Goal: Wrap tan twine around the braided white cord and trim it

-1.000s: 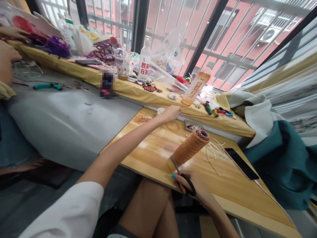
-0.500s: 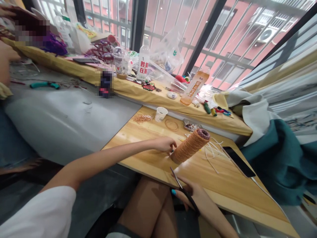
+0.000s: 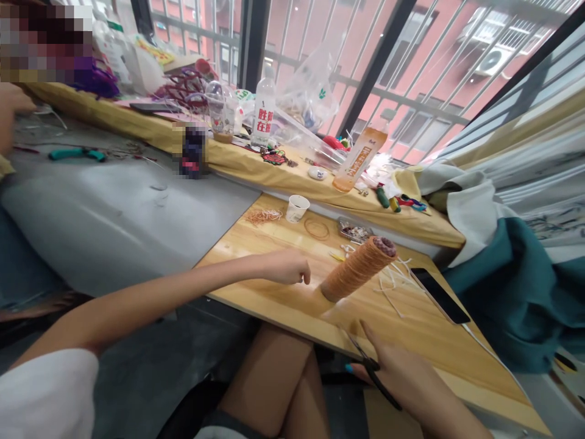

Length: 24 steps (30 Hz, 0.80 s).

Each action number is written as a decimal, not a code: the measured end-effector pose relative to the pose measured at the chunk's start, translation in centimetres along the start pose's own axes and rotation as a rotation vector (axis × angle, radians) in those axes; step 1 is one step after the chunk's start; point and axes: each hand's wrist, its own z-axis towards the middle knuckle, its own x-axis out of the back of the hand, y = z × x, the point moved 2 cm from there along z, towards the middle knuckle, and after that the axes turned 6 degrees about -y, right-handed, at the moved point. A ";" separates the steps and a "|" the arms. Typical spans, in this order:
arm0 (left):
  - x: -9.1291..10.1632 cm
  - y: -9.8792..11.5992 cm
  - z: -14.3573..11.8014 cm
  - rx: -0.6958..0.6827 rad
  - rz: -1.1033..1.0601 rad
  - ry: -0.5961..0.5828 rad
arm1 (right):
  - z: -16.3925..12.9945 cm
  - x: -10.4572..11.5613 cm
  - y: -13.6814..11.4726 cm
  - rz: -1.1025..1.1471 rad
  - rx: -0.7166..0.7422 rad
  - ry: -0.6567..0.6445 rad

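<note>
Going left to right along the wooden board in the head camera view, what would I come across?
Rubber-band pile → left hand → paper cup → twine spool → right hand with scissors → black phone.

This looks like a small handicraft workshop set up by a barred window [image 3: 320, 55] facing a red building. A wooden worktable [image 3: 274, 286] carries a cone of tan cord [image 3: 359, 268], cut cord scraps [image 3: 395, 283] and rubber bands [image 3: 262, 216]. The yellow-draped ledge [image 3: 283, 177] behind is crowded with pliers [image 3: 75, 153], bottles [image 3: 264, 116], bags and knotted ornaments [image 3: 274, 158].
</note>
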 end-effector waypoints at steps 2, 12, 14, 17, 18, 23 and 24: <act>0.1 0.4 -1.3 0.048 -0.045 0.006 | -0.6 -0.7 1.2 0.094 0.008 -0.062; -0.7 0.1 -7.4 0.266 -0.425 0.060 | 1.4 -1.1 -2.6 0.339 0.164 -0.389; -1.2 -0.1 -8.4 0.298 -0.498 0.067 | 1.9 -1.1 -3.4 0.424 0.134 -0.449; -1.9 0.0 -9.6 0.341 -0.566 0.065 | 2.3 -0.6 -4.3 0.593 0.078 -0.466; -2.1 0.0 -9.9 0.350 -0.580 0.063 | 2.4 -0.4 -4.5 0.632 0.070 -0.438; -2.7 0.3 -11.0 0.367 -0.638 0.062 | 3.5 0.2 -5.2 0.717 0.080 -0.326; -2.8 0.3 -11.2 0.366 -0.644 0.062 | 3.8 0.2 -5.2 0.730 0.087 -0.318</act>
